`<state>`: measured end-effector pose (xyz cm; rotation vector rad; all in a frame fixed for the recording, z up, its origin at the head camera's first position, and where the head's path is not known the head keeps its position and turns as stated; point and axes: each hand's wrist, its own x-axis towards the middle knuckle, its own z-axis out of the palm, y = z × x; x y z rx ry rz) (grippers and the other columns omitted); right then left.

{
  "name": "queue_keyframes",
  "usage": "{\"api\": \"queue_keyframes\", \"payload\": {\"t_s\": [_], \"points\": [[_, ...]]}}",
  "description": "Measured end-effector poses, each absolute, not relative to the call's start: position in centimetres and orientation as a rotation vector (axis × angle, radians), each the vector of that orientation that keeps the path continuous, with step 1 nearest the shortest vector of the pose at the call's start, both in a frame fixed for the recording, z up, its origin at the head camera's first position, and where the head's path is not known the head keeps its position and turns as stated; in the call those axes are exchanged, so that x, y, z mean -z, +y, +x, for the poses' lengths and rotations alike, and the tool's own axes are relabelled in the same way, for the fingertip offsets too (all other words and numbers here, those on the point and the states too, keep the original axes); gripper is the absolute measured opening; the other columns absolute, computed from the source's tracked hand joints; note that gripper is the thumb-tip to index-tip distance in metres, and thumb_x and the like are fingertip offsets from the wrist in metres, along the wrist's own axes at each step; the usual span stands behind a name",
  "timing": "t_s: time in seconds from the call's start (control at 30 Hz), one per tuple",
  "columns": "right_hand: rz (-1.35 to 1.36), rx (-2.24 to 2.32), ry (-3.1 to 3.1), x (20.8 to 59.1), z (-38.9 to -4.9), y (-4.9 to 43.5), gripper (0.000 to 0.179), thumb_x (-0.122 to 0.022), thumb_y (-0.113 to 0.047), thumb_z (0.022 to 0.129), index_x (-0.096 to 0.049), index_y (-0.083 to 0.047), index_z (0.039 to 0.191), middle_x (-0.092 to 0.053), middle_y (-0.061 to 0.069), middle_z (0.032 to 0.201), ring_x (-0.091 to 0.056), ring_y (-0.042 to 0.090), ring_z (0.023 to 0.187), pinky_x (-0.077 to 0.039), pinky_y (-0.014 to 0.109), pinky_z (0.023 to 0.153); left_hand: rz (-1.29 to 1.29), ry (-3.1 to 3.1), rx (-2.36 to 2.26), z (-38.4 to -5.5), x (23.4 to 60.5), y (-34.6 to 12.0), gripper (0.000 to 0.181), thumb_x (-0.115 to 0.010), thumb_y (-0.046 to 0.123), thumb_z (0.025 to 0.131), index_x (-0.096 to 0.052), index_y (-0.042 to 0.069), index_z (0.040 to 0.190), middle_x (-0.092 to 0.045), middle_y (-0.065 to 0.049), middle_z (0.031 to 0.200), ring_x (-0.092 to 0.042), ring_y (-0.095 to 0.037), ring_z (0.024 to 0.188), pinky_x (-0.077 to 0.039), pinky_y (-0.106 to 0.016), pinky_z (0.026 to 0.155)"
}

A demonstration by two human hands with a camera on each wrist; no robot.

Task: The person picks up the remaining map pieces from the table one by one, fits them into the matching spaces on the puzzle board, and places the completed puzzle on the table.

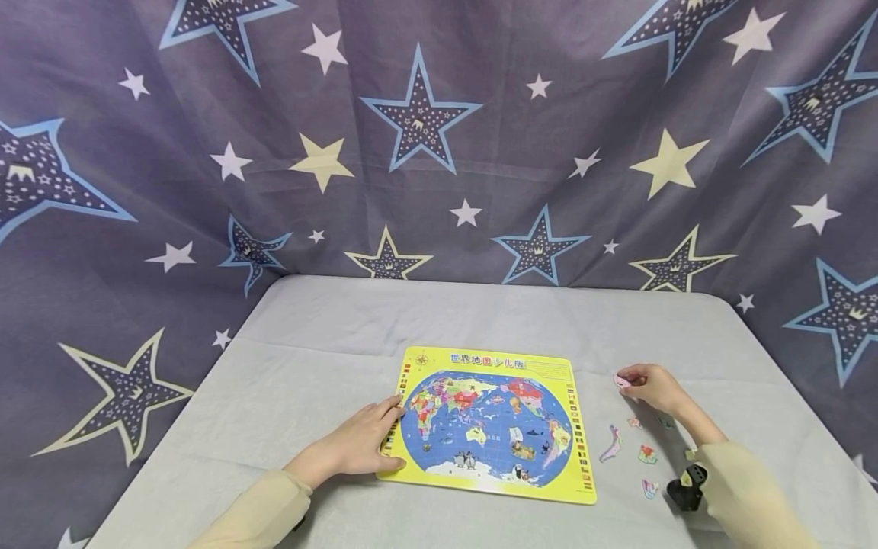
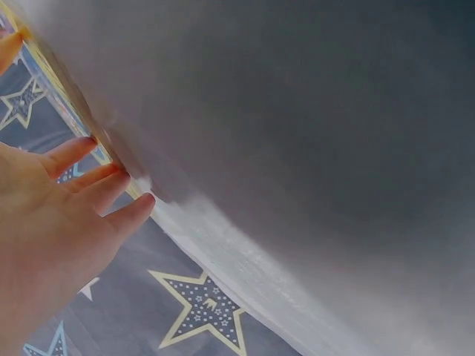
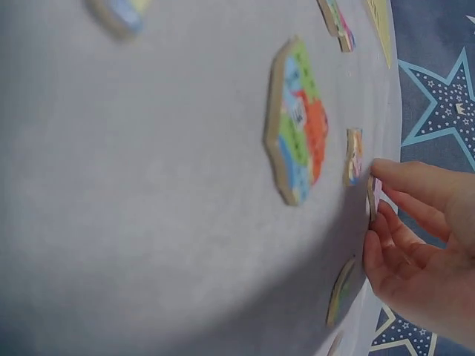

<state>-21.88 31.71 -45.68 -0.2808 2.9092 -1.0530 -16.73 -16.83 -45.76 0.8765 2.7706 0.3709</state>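
A world map puzzle board (image 1: 575, 488) with a yellow border and printed Chinese title lies flat on the table. My left hand (image 1: 366, 438) rests against its left edge; in the left wrist view the fingers (image 2: 107, 185) are spread and nearly straight along that edge. To the board's right, my right hand (image 1: 655, 389) pinches a small pink puzzle piece (image 1: 620, 380) between thumb and fingers. In the right wrist view this thin piece (image 3: 373, 200) shows edge-on at the fingertips. Below that hand lie a long purple piece (image 1: 610, 444) and a green-and-red piece (image 1: 648, 454).
More loose pieces lie around, including a small pinkish one (image 1: 634, 422), a multicoloured one (image 1: 650, 488) and a green one (image 1: 665, 420). A black device (image 1: 686, 489) sits by the right forearm. A starry curtain (image 1: 439, 198) hangs behind the grey-covered table (image 1: 329, 320).
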Motion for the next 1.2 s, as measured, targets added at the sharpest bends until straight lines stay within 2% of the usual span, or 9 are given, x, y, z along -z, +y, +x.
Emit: {"api": "queue_keyframes", "payload": {"t_s": [0.57,1.2], "points": [[-0.235,1.165,2.788,45.74,-21.89,31.79,0.029,-0.06,0.003,0.077,-0.053,0.017,0.101,-0.054,0.011,0.079,-0.045,0.012,0.065,-0.043,0.021,0.051,0.856,2.764,-0.386,-16.6,45.6,-16.67,0.08,-0.059,0.051,0.074,-0.037,-0.001,0.13,-0.026,-0.018,0.14,-0.026,-0.029,0.128,-0.024,-0.043,0.104],[-0.223,1.201,2.748,45.84,-21.98,32.02,0.028,-0.06,0.001,0.078,-0.054,0.012,0.103,-0.054,0.009,0.08,-0.044,0.012,0.065,-0.042,0.022,0.052,0.828,2.768,-0.394,-16.51,45.59,-16.67,0.08,-0.059,0.052,0.073,-0.037,0.001,0.131,-0.026,-0.017,0.141,-0.027,-0.03,0.128,-0.025,-0.043,0.103]]}}
